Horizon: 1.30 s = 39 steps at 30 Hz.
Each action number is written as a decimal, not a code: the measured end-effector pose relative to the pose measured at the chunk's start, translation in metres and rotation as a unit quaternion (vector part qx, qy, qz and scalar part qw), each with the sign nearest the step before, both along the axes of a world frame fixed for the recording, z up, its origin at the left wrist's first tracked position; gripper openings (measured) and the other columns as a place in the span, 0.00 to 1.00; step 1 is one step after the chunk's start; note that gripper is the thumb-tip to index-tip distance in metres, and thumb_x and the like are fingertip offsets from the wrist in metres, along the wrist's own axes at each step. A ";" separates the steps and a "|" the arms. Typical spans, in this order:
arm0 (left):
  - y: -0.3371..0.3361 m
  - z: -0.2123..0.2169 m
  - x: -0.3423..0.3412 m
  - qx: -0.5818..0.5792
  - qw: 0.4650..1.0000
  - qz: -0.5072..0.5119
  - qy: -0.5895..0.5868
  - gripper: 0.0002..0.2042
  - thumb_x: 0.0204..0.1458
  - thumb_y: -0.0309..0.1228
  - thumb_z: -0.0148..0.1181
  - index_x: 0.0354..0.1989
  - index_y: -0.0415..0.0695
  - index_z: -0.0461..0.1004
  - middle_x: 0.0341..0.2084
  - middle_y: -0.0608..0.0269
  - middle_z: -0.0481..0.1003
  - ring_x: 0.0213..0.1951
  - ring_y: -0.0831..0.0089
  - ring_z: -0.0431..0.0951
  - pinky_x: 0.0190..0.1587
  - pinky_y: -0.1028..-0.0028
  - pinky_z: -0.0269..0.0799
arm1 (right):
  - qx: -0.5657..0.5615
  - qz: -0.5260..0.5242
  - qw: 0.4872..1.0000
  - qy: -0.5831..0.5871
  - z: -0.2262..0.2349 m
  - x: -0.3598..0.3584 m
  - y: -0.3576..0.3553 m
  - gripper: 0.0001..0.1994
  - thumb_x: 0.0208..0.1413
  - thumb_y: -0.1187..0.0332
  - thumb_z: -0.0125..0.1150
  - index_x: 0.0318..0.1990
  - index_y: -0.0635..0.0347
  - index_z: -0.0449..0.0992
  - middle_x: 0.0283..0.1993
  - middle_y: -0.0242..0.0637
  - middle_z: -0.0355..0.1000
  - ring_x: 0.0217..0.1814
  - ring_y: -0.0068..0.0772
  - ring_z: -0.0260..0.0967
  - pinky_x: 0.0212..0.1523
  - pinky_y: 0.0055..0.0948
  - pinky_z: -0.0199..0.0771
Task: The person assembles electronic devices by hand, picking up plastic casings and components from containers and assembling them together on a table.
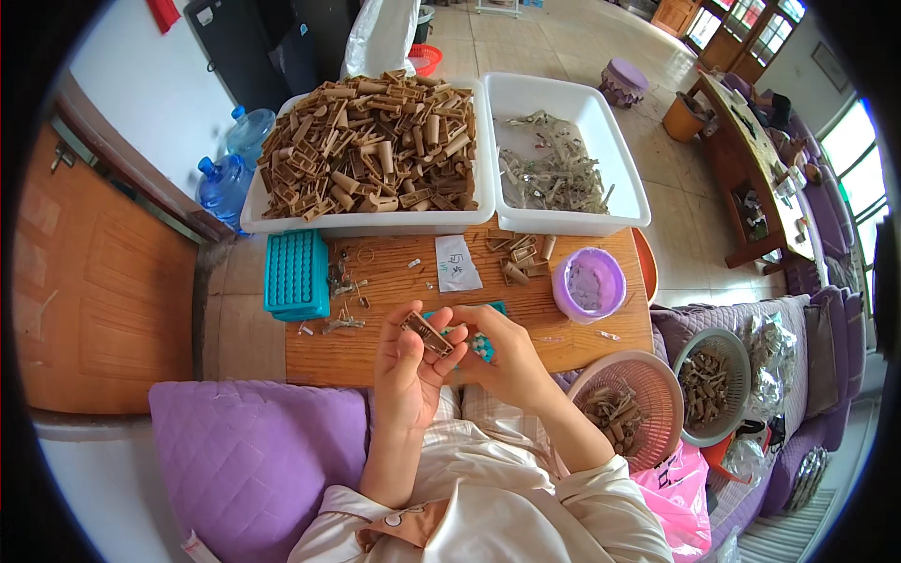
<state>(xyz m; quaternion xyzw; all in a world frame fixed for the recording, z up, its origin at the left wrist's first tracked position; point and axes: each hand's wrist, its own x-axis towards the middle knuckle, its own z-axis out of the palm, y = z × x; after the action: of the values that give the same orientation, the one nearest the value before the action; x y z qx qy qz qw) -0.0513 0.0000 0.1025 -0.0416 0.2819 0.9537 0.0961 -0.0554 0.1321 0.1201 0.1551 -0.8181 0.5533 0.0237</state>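
My left hand [402, 371] is raised over the near edge of the wooden table, closed around a brown plastic half-shell piece [427, 335] with its hollow side facing up. Thin details show inside the hollow, too small to name. Close beside it, my right hand [511, 359] has its fingers bent together near the piece's right end. Whatever those fingertips hold is hidden. Below and behind the hands a teal tray [496, 308] with small white and teal bits is partly covered.
Two white tubs stand behind: one heaped with brown shells [375, 141], another holding clear plastic strips [563, 174]. On the table [328, 357] are a teal rack [296, 275], a paper slip [457, 265] and a purple bucket [589, 284]. Pink [671, 403] and grey baskets [741, 361] sit right.
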 end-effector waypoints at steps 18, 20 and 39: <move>0.031 -0.013 0.020 -0.349 0.915 0.102 0.175 0.13 0.48 0.22 0.48 0.43 0.37 0.65 0.39 0.57 0.69 0.41 0.74 0.69 0.43 0.79 0.64 | -0.114 -0.080 0.990 0.032 -0.017 0.010 -0.006 0.21 0.37 0.80 0.54 0.45 0.64 0.63 0.38 0.40 0.67 0.38 0.32 0.66 0.36 0.25 0.67; 0.034 -0.016 0.026 -0.352 0.921 0.084 0.145 0.13 0.50 0.27 0.49 0.44 0.35 0.64 0.41 0.54 0.68 0.45 0.71 0.68 0.48 0.75 0.61 | -0.105 -0.090 0.990 0.012 -0.016 0.013 -0.004 0.22 0.37 0.81 0.54 0.45 0.64 0.63 0.37 0.40 0.67 0.36 0.33 0.66 0.35 0.25 0.68; -0.031 -0.070 -0.013 -0.133 0.990 -0.031 -0.038 0.18 0.47 0.28 0.53 0.48 0.39 0.61 0.38 0.54 0.69 0.38 0.66 0.73 0.37 0.73 0.74 | 0.198 -0.146 0.969 0.004 -0.117 -0.021 0.041 0.11 0.43 0.75 0.54 0.38 0.62 0.70 0.29 0.41 0.68 0.28 0.36 0.67 0.31 0.27 0.68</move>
<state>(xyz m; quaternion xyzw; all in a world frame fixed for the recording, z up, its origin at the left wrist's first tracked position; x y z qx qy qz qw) -0.0646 -0.0314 0.0325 -0.0816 0.4035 0.9020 0.1301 -0.0759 0.1728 0.0036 0.0375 -0.9252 0.3698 0.0765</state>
